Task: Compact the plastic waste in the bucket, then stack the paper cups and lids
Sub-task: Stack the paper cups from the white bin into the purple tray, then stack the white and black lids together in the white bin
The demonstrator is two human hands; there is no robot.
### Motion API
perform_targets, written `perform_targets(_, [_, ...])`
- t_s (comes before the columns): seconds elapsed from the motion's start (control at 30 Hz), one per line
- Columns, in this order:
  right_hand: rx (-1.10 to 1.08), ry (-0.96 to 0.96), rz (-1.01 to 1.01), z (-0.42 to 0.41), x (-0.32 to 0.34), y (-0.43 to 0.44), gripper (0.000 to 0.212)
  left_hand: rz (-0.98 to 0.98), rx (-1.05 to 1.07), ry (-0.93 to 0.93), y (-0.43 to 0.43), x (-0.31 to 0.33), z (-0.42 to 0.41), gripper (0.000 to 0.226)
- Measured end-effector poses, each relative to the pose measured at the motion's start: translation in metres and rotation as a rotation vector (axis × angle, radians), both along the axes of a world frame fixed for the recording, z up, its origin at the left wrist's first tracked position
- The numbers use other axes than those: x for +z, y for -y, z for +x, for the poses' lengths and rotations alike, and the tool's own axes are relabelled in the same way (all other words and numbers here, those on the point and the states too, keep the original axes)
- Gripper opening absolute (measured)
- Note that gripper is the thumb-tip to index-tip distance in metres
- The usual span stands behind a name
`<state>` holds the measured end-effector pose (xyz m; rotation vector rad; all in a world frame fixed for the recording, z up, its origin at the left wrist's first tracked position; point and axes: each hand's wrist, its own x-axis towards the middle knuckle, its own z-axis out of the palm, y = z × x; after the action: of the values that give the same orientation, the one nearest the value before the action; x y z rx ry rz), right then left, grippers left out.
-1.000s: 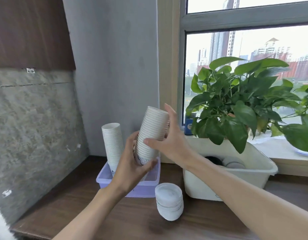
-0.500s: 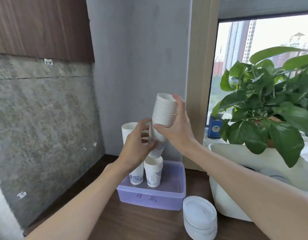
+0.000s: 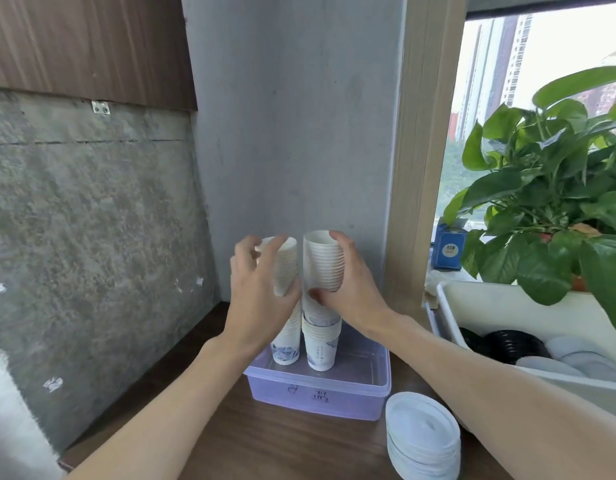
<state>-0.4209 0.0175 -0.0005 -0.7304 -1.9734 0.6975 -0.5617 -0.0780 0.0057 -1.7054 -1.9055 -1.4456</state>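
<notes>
I note my right hand (image 3: pixel 348 289) gripping the right cup stack (image 3: pixel 322 258), left hand (image 3: pixel 258 299) curled round the left stack (image 3: pixel 286 265), centre frame; loose lids (image 3: pixel 573 356) at right not yet stacked.

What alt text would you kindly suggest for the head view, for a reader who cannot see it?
A person's right hand grips a stack of paper cups standing in a purple tub on a wooden counter; the left hand curls round a second stack alongside. White lids sit nearby.
</notes>
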Motion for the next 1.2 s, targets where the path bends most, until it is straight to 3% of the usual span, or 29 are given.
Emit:
perform_targets(0.13, [0.001,0.042,-0.008,-0.004,-0.01,0.0,0.092,-0.189,-0.006,-0.004,-0.002,0.003,-0.001,0.066])
perform_targets(0.53, [0.039,0.069,-0.007,0.003,-0.006,0.003,0.097,-0.234,-0.015,-0.02,0.006,0.004,-0.003,0.06])
perform_targets(0.73, [0.013,0.086,-0.042,0.042,0.008,0.015,0.1,-0.05,0.042,-0.114,0.025,0.014,0.019,0.051])
perform_targets(0.97, [-0.119,0.022,-0.051,0.155,0.018,0.036,0.061,-0.061,-0.306,-0.136,0.004,0.028,0.13,0.036])
perform_targets(1.1, [-0.332,0.3,-0.09,0.245,0.026,0.027,0.022,-0.207,-0.473,-0.177,-0.02,0.02,0.203,0.025])
perform_targets(1.2, [-0.428,0.568,-0.183,0.299,0.023,0.017,0.011,-0.384,-0.535,-0.17,-0.038,0.007,0.242,0.022])
